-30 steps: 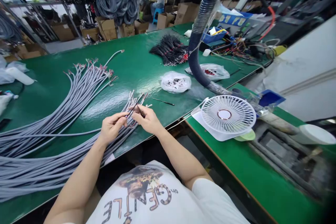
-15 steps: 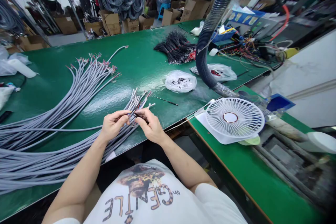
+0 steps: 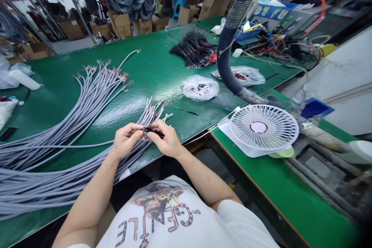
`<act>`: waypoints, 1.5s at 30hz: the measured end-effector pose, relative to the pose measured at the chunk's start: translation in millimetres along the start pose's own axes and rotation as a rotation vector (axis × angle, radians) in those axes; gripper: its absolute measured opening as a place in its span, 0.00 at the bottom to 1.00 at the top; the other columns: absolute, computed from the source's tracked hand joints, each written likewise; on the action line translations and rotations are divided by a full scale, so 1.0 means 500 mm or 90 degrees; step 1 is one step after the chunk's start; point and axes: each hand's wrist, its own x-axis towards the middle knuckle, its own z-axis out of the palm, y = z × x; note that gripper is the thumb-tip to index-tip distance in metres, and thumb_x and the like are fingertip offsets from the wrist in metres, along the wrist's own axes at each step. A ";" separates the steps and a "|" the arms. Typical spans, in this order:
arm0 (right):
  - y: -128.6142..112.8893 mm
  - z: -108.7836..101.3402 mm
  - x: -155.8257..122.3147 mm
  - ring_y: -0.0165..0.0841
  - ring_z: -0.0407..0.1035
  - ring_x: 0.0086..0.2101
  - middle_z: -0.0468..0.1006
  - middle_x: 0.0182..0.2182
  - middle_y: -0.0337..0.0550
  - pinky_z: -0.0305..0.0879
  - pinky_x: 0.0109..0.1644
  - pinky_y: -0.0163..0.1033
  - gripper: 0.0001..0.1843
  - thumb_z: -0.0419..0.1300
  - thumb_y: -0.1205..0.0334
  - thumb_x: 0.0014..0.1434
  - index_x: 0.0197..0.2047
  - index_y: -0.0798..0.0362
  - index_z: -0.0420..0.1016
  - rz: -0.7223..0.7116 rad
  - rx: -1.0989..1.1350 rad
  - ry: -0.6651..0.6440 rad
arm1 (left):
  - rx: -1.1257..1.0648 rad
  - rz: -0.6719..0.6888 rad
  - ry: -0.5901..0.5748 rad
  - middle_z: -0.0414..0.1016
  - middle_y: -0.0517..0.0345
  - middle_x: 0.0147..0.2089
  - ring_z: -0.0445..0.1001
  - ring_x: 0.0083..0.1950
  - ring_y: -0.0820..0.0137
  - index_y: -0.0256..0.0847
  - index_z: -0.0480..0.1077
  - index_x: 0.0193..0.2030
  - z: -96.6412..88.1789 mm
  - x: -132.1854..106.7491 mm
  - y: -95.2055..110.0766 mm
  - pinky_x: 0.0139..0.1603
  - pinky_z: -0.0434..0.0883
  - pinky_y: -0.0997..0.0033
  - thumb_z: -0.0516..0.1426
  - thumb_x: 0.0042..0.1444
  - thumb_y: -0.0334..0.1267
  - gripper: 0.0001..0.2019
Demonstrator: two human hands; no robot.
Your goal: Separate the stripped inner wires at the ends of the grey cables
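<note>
My left hand (image 3: 126,140) and my right hand (image 3: 164,138) meet low over the table's front edge, their fingertips pinching a short black wire end (image 3: 153,133). My fingers hide part of it. A thick bundle of grey sheathed cables (image 3: 58,155) sweeps across the green table (image 3: 151,58) and passes under my hands. Their stripped ends (image 3: 154,112) fan out just beyond my fingers. A second group of grey cable ends (image 3: 101,81) lies further left.
A heap of black wires (image 3: 193,50) and plastic bags of small parts (image 3: 200,87) lie ahead. A thin screwdriver (image 3: 185,110) sits nearby. To the right stand a white fan (image 3: 263,128) and a corrugated hose (image 3: 229,58). Cardboard boxes and two people are at the back.
My hands have come closer together around the black wire end. The view has shifted slightly, so the table and fan sit a little further right.
</note>
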 end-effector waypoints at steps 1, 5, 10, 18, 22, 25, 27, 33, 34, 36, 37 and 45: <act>0.001 -0.001 0.001 0.31 0.74 0.35 0.78 0.34 0.44 0.69 0.40 0.35 0.08 0.56 0.60 0.61 0.42 0.55 0.69 -0.005 -0.008 -0.006 | 0.002 -0.002 -0.007 0.75 0.57 0.21 0.68 0.19 0.78 0.34 0.75 0.36 -0.002 -0.001 -0.002 0.19 0.63 0.80 0.62 0.53 0.45 0.13; 0.002 -0.007 0.006 0.32 0.74 0.37 0.78 0.37 0.45 0.69 0.42 0.35 0.09 0.56 0.61 0.61 0.43 0.55 0.70 -0.043 -0.039 -0.026 | 0.003 -0.005 -0.023 0.74 0.58 0.20 0.65 0.17 0.79 0.34 0.74 0.36 -0.007 -0.004 -0.006 0.18 0.60 0.80 0.62 0.53 0.46 0.14; 0.010 -0.007 0.010 0.33 0.75 0.38 0.79 0.37 0.46 0.69 0.43 0.36 0.10 0.56 0.60 0.61 0.44 0.55 0.71 -0.100 -0.057 -0.028 | -0.007 -0.011 -0.049 0.74 0.58 0.20 0.63 0.17 0.80 0.34 0.74 0.35 -0.009 -0.003 -0.001 0.18 0.59 0.80 0.61 0.54 0.46 0.14; 0.025 0.006 0.013 0.32 0.75 0.34 0.79 0.35 0.46 0.70 0.40 0.35 0.10 0.55 0.59 0.61 0.43 0.55 0.72 -0.158 -0.077 0.011 | -0.070 -0.034 -0.096 0.76 0.56 0.23 0.74 0.23 0.73 0.35 0.72 0.37 -0.017 0.006 -0.007 0.25 0.70 0.76 0.62 0.53 0.46 0.14; 0.026 0.005 0.017 0.32 0.75 0.33 0.80 0.34 0.46 0.70 0.40 0.35 0.09 0.56 0.61 0.61 0.43 0.55 0.72 -0.203 -0.068 0.014 | -0.104 -0.007 -0.108 0.77 0.57 0.25 0.76 0.25 0.72 0.36 0.71 0.39 -0.020 0.008 -0.013 0.25 0.71 0.76 0.62 0.54 0.44 0.13; 0.025 0.003 0.019 0.32 0.76 0.35 0.80 0.35 0.48 0.70 0.42 0.36 0.08 0.57 0.61 0.61 0.42 0.55 0.73 -0.223 -0.074 0.019 | -0.117 0.010 -0.095 0.76 0.58 0.25 0.75 0.25 0.72 0.37 0.70 0.38 -0.020 0.007 -0.015 0.25 0.71 0.77 0.63 0.53 0.43 0.11; 0.024 0.002 0.019 0.33 0.76 0.36 0.80 0.35 0.48 0.70 0.42 0.36 0.09 0.56 0.61 0.61 0.42 0.55 0.73 -0.215 -0.081 0.013 | -0.117 0.009 -0.093 0.76 0.58 0.25 0.75 0.25 0.73 0.38 0.69 0.36 -0.020 0.006 -0.016 0.25 0.70 0.77 0.63 0.54 0.42 0.10; 0.027 0.009 0.017 0.32 0.76 0.34 0.81 0.34 0.48 0.71 0.41 0.35 0.08 0.56 0.61 0.62 0.41 0.55 0.72 -0.243 -0.089 0.036 | -0.149 0.004 -0.133 0.76 0.57 0.29 0.76 0.28 0.74 0.37 0.68 0.36 -0.023 0.005 -0.018 0.29 0.72 0.76 0.61 0.56 0.40 0.09; 0.028 0.010 0.017 0.32 0.76 0.34 0.81 0.33 0.47 0.71 0.41 0.35 0.08 0.56 0.61 0.62 0.41 0.55 0.72 -0.251 -0.091 0.043 | -0.154 -0.004 -0.149 0.76 0.57 0.29 0.76 0.28 0.74 0.37 0.68 0.36 -0.024 0.005 -0.017 0.30 0.72 0.76 0.60 0.57 0.39 0.08; 0.030 0.011 0.018 0.32 0.76 0.33 0.81 0.32 0.46 0.72 0.40 0.35 0.07 0.56 0.61 0.62 0.40 0.55 0.72 -0.267 -0.097 0.050 | -0.159 -0.020 -0.170 0.76 0.57 0.30 0.76 0.29 0.74 0.36 0.67 0.36 -0.027 0.006 -0.017 0.31 0.73 0.76 0.60 0.58 0.39 0.08; 0.030 0.010 0.019 0.31 0.75 0.32 0.80 0.31 0.46 0.71 0.40 0.35 0.06 0.56 0.62 0.62 0.40 0.55 0.72 -0.272 -0.100 0.048 | -0.159 -0.028 -0.173 0.76 0.57 0.30 0.76 0.29 0.74 0.36 0.67 0.36 -0.028 0.007 -0.017 0.31 0.72 0.76 0.60 0.58 0.40 0.09; 0.012 -0.032 0.032 0.29 0.74 0.31 0.80 0.32 0.44 0.69 0.37 0.32 0.07 0.54 0.62 0.63 0.41 0.55 0.71 -0.282 -0.164 -0.085 | -0.157 -0.077 -0.181 0.77 0.55 0.27 0.74 0.27 0.74 0.35 0.67 0.35 -0.026 0.010 -0.012 0.27 0.69 0.78 0.61 0.56 0.42 0.11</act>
